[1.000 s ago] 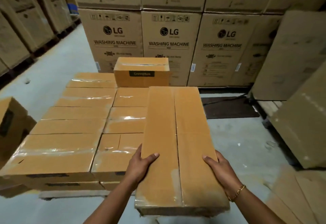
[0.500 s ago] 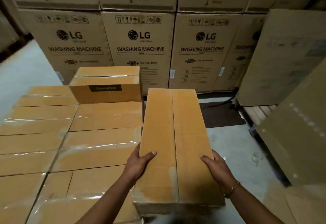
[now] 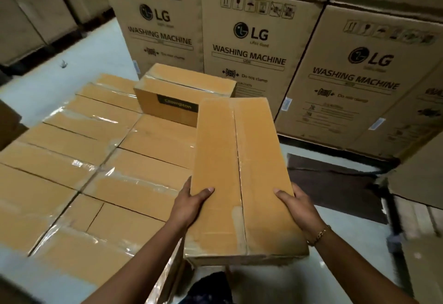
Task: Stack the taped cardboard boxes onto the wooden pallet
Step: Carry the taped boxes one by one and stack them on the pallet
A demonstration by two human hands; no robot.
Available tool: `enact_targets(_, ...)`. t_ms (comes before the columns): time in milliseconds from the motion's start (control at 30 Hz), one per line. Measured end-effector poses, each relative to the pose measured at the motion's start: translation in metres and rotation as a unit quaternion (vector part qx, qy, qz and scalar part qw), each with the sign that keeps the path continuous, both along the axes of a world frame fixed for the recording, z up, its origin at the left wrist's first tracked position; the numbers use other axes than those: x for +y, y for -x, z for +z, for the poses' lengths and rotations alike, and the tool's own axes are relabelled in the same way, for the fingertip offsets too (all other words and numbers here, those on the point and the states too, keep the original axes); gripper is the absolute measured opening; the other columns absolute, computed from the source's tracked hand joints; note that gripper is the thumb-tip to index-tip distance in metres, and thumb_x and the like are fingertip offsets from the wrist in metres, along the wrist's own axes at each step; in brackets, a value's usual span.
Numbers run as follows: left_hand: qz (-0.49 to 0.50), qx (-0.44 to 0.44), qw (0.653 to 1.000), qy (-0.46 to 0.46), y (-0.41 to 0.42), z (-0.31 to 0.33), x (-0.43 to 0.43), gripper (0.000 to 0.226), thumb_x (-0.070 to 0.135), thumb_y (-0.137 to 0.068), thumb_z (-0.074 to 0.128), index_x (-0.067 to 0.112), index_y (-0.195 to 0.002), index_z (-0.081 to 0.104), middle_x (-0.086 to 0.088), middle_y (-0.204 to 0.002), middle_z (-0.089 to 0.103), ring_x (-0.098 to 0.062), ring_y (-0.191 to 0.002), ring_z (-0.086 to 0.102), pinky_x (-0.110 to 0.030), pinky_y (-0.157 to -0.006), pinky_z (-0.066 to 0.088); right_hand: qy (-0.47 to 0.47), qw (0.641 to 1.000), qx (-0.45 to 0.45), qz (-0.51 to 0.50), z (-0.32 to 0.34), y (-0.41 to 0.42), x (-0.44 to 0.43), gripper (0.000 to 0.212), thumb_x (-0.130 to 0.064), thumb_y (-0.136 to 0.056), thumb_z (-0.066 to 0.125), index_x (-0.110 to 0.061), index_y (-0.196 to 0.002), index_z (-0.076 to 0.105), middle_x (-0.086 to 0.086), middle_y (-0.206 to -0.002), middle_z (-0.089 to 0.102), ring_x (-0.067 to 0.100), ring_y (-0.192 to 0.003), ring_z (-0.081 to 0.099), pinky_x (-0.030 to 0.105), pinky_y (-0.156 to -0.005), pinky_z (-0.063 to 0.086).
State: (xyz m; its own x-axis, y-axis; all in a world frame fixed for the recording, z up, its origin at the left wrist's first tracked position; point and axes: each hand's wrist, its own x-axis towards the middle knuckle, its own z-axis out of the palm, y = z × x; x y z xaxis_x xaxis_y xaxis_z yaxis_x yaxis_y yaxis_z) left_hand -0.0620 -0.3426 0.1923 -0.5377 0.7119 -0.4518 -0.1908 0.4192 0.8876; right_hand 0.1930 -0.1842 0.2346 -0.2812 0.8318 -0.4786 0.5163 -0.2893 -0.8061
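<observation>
I carry a long taped cardboard box [image 3: 239,172] lengthwise in front of me, above the right edge of the stack. My left hand [image 3: 191,205] grips its left side with the thumb on top. My right hand [image 3: 296,205] grips its right side the same way. To the left lies a flat layer of several taped boxes [image 3: 134,160]. One box with a black label [image 3: 177,97] stands on the layer's far end. The pallet beneath is hidden by the boxes.
A wall of large LG washing-machine cartons [image 3: 251,47] stands close behind the stack. More big cartons [image 3: 28,11] line the far left across a grey floor aisle. A dark mat [image 3: 335,184] lies on the floor to the right, beside plain cartons [image 3: 419,184].
The view has swung and tilted while I stepped closer to the stack. The carried box now angles slightly left, its far end near the labelled box. Both hands keep the same hold.
</observation>
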Motion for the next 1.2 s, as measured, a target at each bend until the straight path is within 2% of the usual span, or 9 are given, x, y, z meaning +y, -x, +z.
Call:
enact_targets(167,0.103,0.004,0.995,0.009,0.037,-0.008,0.018,0.070,0.063,-0.071,0.080,0.046,-0.135,0.057,0.013,-0.118,0.074,-0.013,-0.102,0.074,-0.047,-0.092,0.059,0.010,0.996,0.003,0.090,-0.017,0.075,0.064,0.040,-0.035,-0.097,0.068,-0.031,-0.136,0.060,-0.005,-0.125,0.070,0.016,-0.111,0.067,0.043,-0.102,0.053)
enact_targets(367,0.219,-0.013,0.975,0.033,0.097,-0.018,0.050,0.074,0.063,-0.070,0.082,0.045,-0.136,0.055,0.010,-0.116,0.075,-0.019,-0.098,0.075,-0.052,-0.089,0.060,0.033,0.977,-0.003,0.209,-0.032,0.187,0.140,0.025,-0.030,-0.100,0.063,-0.031,-0.125,0.060,-0.012,-0.109,0.069,0.007,-0.097,0.064,0.023,-0.072,0.050)
enact_targets(567,0.312,-0.020,0.949,0.047,0.133,-0.014,0.082,0.060,0.049,-0.081,0.082,0.039,-0.133,0.055,0.008,-0.115,0.075,-0.016,-0.097,0.075,-0.046,-0.090,0.060,0.065,0.952,-0.009,0.300,-0.038,0.276,0.199,0.029,-0.028,-0.101,0.062,-0.029,-0.130,0.060,-0.010,-0.112,0.070,0.006,-0.097,0.066,0.018,-0.066,0.049)
enact_targets(733,0.399,-0.017,0.916,0.048,0.140,-0.029,0.107,0.097,0.072,-0.063,0.083,0.037,-0.146,0.048,0.004,-0.125,0.072,-0.022,-0.106,0.072,-0.050,-0.094,0.058,0.095,0.921,-0.018,0.378,-0.050,0.331,0.242,0.025,-0.029,-0.101,0.062,-0.036,-0.125,0.058,-0.014,-0.110,0.071,0.005,-0.095,0.067,0.015,-0.062,0.051)
enact_targets(867,0.462,-0.014,0.885,0.064,0.137,-0.044,0.139,0.114,0.082,-0.057,0.079,0.035,-0.153,0.040,0.001,-0.139,0.064,-0.026,-0.117,0.066,-0.051,-0.102,0.053,0.106,0.890,-0.024,0.442,-0.068,0.374,0.284,0.034,-0.039,-0.095,0.069,-0.034,-0.127,0.059,-0.009,-0.122,0.070,0.012,-0.110,0.066,0.036,-0.095,0.057)
enact_targets(933,0.494,-0.011,0.868,0.055,0.135,-0.044,0.161,0.103,0.066,-0.073,0.081,0.027,-0.157,0.036,0.006,-0.141,0.056,-0.024,-0.121,0.059,-0.041,-0.106,0.047,0.095,0.871,-0.042,0.479,-0.082,0.397,0.306,0.058,-0.051,-0.086,0.072,-0.028,-0.138,0.057,-0.007,-0.135,0.064,0.016,-0.123,0.060,0.043,-0.108,0.049)
enact_targets(1033,0.523,-0.019,0.849,0.066,0.132,-0.041,0.192,0.081,0.033,-0.094,0.073,0.014,-0.160,0.029,-0.001,-0.135,0.052,-0.024,-0.122,0.052,-0.030,-0.096,0.037,0.069,0.845,-0.056,0.527,-0.108,0.428,0.335,0.083,-0.072,-0.071,0.073,-0.037,-0.144,0.053,-0.013,-0.139,0.062,0.018,-0.129,0.059,0.048,-0.109,0.049)
enact_targets(1100,0.548,-0.029,0.834,0.064,0.136,-0.033,0.211,0.082,0.032,-0.094,0.072,0.014,-0.161,0.027,-0.007,-0.151,0.049,-0.027,-0.130,0.051,-0.030,-0.097,0.036,0.059,0.831,-0.055,0.551,-0.115,0.447,0.348,0.090,-0.080,-0.062,0.071,-0.042,-0.142,0.054,-0.016,-0.137,0.064,0.017,-0.127,0.061,0.048,-0.107,0.051)
enact_targets(1200,0.571,-0.042,0.819,0.034,0.148,-0.029,0.236,0.071,0.023,-0.097,0.069,0.012,-0.158,0.033,0.003,-0.134,0.050,-0.013,-0.117,0.047,-0.025,-0.093,0.034,0.048,0.815,-0.052,0.575,-0.116,0.473,0.359,0.093,-0.075,-0.065,0.068,-0.034,-0.147,0.052,-0.010,-0.142,0.060,0.019,-0.132,0.056,0.046,-0.111,0.047)
